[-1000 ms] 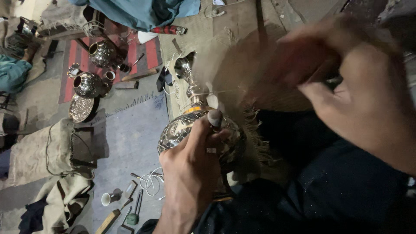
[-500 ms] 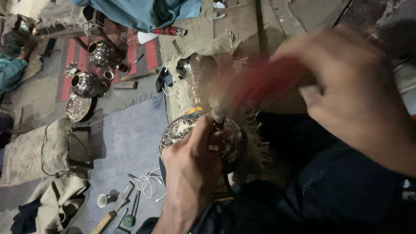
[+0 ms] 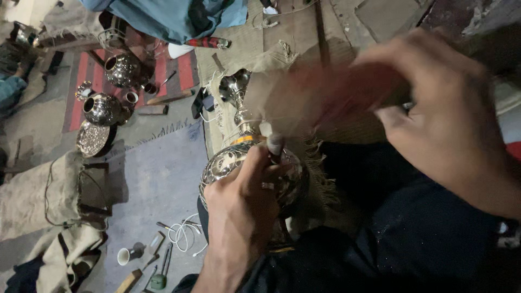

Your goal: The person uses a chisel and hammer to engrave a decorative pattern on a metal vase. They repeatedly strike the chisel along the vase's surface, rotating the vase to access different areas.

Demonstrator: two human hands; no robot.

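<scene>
The left hand [image 3: 247, 203] pinches a punch [image 3: 274, 145] upright on the vase [image 3: 247, 168]; the right hand [image 3: 439, 119] grips a blurred hammer [image 3: 336, 89] above it. The vase looks heavy, stiff, slick and dentable, so it is best held by its belly.

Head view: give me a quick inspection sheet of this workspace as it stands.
Surface: burlap cloth over the lap and floor, grey mat beside it.
Job's things: engraved silver vase lying on its side; short punch set against it.
Clutter: two silver pots and an engraved lid on a red striped rug; small cup and hand tools.
Hands: left hand holds punch on vase; right hand raised, blurred, gripping a reddish handle.
Cables: white cable coiled on mat.
Surroundings: blue cloth at top.
</scene>
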